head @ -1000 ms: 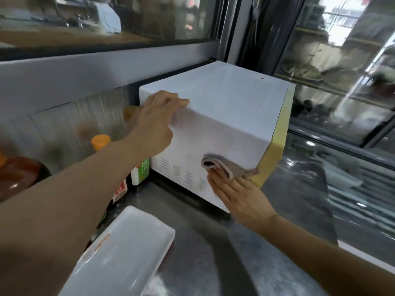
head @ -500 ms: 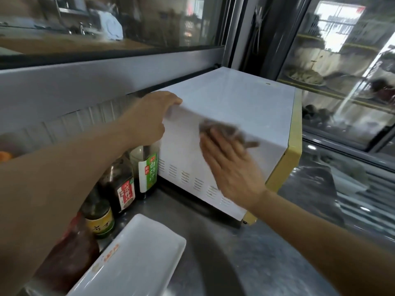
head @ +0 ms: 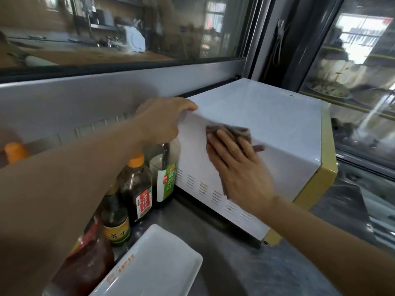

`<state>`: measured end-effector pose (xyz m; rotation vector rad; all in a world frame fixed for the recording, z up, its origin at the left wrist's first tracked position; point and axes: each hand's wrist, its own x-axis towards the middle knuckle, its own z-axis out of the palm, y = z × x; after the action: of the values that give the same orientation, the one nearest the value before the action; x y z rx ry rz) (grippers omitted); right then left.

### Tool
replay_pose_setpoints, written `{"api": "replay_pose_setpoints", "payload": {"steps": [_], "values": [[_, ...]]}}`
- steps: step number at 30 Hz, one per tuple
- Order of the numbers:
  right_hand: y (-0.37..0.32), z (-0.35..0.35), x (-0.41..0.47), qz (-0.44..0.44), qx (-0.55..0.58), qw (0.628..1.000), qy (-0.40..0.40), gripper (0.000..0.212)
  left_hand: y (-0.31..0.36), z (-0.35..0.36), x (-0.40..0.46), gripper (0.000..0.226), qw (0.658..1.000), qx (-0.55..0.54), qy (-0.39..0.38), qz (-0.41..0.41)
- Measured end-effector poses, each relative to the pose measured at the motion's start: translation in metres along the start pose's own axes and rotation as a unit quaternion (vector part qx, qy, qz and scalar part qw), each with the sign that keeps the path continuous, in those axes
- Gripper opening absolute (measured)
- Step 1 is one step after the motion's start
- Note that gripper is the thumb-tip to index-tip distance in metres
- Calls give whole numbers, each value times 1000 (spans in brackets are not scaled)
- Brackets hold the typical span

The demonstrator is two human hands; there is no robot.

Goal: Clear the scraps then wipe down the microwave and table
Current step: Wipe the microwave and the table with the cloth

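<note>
Now, live at the wipe-down:
Desk: steel desk filling the lower frame, carrying everything.
Microwave: white microwave at centre right, long axis running from centre frame toward the right edge, yellow door face at the far right; the vented side panel faces us.
Tray: white tray at bottom centre, lying flat on the desk, apart from the microwave.
Bottles: sauce bottles in a row at left centre, the green-labelled one just beside the microwave's near corner.
Left hand: left hand curled over the microwave's upper left corner, gripping it, looks like bracing.
Right hand: right hand flat, fingers straight, pressing the cloth against the side panel.
Cloth: brown cloth under those fingertips, right at the panel's top edge.
Key relation: unwiped panel stretches rightward and downward from the right hand, along the microwave's long axis; the right hand is the nearer one, so the next stroke is its job, I'd judge.
</note>
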<state>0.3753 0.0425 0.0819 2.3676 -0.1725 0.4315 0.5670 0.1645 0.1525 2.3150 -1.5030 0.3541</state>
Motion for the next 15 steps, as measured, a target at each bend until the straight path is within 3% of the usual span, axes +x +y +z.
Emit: {"api": "replay_pose_setpoints", "payload": {"steps": [3,5,11,15], "values": [[-30,27,-15,-111,-23,988,-100,66,-3,-2,1,70,999,26,-16,33],[-31,25,-24,-132,-32,982,-128,65,-4,-5,2,71,997,37,-40,49],[3,-13,17,2,63,998,9,67,-5,-27,12,62,994,65,-81,31],[-9,-9,36,-11,-7,1000,-19,62,-8,-26,13,57,996,38,-82,20]]}}
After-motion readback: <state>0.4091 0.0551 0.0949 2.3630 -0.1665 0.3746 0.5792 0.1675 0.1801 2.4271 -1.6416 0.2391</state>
